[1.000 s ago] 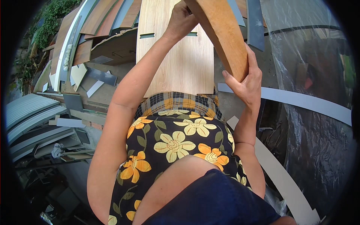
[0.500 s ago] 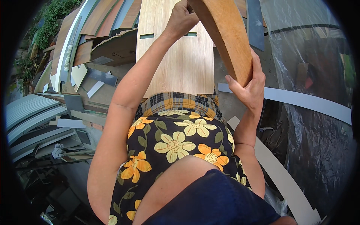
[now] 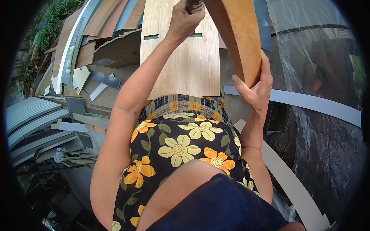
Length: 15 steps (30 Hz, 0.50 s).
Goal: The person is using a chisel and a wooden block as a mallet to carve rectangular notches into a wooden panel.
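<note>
A thick orange-brown wooden piece (image 3: pixel 246 42) rises from my right hand (image 3: pixel 256 90) past the top edge, so its far end is out of view. My right hand is closed round its near end, thumb on the left side and fingers on the right. Up at the top edge, my left hand (image 3: pixel 185 22) is closed round a dark handle (image 3: pixel 194 5) with whitish marks. The rest of that handle's tool is cut off. Beneath both hands lies a pale wood-grain board (image 3: pixel 177 69) with two narrow dark slots.
Stacked panels (image 3: pixel 111 17) lean at the far left, above small offcuts (image 3: pixel 98 91). Clear plastic sheeting (image 3: pixel 316 54) hangs at the right, crossed by a long pale strip (image 3: pixel 308 102). Another strip (image 3: pixel 289 177) lies at the lower right.
My left hand has turned and shifted slightly, bringing the dark handle into sight. The wooden piece has tilted a little to the right in my right hand.
</note>
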Motion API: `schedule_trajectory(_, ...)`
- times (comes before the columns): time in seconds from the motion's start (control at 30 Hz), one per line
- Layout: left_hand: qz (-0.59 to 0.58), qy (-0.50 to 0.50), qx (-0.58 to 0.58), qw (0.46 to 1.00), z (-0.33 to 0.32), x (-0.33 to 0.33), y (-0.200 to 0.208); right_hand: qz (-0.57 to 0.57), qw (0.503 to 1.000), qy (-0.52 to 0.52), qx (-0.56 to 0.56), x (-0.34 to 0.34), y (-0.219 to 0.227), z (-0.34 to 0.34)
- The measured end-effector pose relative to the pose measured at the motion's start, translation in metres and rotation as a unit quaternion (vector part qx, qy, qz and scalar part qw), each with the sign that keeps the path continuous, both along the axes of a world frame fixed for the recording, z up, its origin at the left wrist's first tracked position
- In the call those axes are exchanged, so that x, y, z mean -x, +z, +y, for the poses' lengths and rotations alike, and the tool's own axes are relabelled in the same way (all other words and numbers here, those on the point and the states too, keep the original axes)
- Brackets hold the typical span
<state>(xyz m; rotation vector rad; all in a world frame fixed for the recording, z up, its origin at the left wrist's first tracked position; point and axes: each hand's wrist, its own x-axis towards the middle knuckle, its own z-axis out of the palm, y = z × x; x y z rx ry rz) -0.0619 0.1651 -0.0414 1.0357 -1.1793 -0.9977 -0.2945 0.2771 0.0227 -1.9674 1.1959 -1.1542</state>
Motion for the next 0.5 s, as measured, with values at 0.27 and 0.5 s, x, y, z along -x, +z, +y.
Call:
schedule_trajectory(0.27, 0.006, -0.021, 0.136, 0.99, -0.008, 0.012, -0.011, 0.095, 0.995, -0.011, -0.041, -0.003, -0.009, -0.004)
schedule_trajectory(0.5, -0.026, -0.037, 0.089, 0.995, -0.005, 0.01, 0.0, 0.013, 0.998, -0.053, -0.011, 0.008, -0.003, -0.003)
